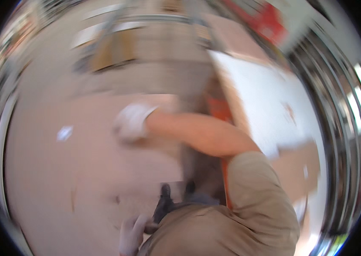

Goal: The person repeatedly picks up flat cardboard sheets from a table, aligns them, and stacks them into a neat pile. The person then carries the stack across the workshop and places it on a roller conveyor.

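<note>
My right arm (197, 130) reaches across to the left over a wide, pale brown-pink board (39, 162). The white-gloved right hand (133, 123) is just above or on its surface, and motion smears its fingers, so their pose and any hold are hidden. Low in the picture, close to my waist, my left hand (132, 234) also wears a white glove. Its fingers look curled beside a small brownish thing too blurred to name. A small white patch (64, 133), perhaps a label or scrap, lies on the board to the left of the right hand.
To the right stands a white-topped panel or stack (266, 98) with a brown edge, a brown sheet (298, 168) on its nearer end. Orange uprights (220, 109) stand beneath it. Farther off are a yellow-brown piece (114, 49) and a red object (268, 25). My dark shoes (165, 190) show beside the board.
</note>
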Action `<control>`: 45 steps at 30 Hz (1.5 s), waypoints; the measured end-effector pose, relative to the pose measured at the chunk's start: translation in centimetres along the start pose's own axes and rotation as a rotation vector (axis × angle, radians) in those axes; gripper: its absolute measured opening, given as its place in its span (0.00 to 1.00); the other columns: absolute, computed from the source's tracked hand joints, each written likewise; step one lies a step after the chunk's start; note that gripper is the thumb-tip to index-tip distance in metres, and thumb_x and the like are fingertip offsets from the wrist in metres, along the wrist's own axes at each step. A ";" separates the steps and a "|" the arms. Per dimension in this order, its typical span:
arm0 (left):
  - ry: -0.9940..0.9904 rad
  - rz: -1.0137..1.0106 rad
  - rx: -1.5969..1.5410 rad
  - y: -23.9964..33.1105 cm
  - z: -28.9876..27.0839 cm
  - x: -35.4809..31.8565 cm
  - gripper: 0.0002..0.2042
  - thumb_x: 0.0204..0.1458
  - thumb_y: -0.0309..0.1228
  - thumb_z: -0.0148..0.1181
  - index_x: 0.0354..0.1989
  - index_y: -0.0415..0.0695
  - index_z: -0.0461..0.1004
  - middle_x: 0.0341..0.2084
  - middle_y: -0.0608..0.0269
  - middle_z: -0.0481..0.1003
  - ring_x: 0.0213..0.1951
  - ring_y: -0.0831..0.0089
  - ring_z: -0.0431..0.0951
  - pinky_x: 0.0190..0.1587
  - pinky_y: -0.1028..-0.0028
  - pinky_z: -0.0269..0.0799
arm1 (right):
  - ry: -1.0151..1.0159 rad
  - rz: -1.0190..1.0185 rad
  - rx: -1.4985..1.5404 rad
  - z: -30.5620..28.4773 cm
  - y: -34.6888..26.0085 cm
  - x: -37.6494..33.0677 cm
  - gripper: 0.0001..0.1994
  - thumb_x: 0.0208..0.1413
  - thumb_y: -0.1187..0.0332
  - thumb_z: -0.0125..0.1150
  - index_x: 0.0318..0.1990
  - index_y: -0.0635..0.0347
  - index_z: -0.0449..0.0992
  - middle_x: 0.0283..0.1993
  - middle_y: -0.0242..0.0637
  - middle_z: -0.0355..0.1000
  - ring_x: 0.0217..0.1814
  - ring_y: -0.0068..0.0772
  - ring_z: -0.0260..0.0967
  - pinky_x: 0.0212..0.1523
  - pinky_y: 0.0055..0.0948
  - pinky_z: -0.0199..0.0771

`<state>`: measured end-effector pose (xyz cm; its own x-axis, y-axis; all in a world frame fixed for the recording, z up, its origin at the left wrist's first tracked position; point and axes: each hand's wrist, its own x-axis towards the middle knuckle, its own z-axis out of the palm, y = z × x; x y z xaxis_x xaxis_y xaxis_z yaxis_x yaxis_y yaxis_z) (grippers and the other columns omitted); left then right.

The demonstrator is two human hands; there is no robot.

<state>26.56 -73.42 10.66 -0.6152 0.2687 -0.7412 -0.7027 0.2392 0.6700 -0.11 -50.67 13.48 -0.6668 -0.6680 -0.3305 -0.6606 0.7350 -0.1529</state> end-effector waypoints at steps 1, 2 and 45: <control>-0.015 0.268 0.219 0.4 -0.5 -0.3 0.16 0.70 0.37 0.53 0.45 0.35 0.78 0.31 0.54 0.84 0.41 0.67 0.83 0.47 0.67 0.78 | 0.073 0.082 0.147 1.7 -0.8 -2.7 0.14 0.49 0.64 0.61 0.42 0.52 0.88 0.42 0.47 0.84 0.46 0.56 0.83 0.47 0.51 0.83; 0.034 0.534 0.432 0.6 -0.9 -0.5 0.14 0.69 0.34 0.53 0.43 0.35 0.78 0.36 0.53 0.84 0.40 0.67 0.82 0.49 0.67 0.77 | 0.106 0.081 0.179 4.1 -1.3 -5.6 0.13 0.49 0.64 0.62 0.41 0.54 0.87 0.46 0.45 0.84 0.52 0.54 0.81 0.50 0.48 0.82; -0.732 1.995 1.521 -17.0 92.8 4.2 0.31 0.66 0.47 0.45 0.73 0.43 0.66 0.73 0.49 0.65 0.75 0.52 0.60 0.77 0.51 0.51 | 0.630 2.455 0.893 42.0 -17.4 -87.1 0.15 0.65 0.68 0.58 0.57 0.58 0.79 0.52 0.48 0.84 0.54 0.54 0.83 0.51 0.51 0.84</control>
<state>69.09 10.27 -0.01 0.4325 0.8613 0.2666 0.8902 -0.4549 0.0254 83.97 -0.38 5.78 0.2602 0.9187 -0.2970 0.8840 -0.3504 -0.3094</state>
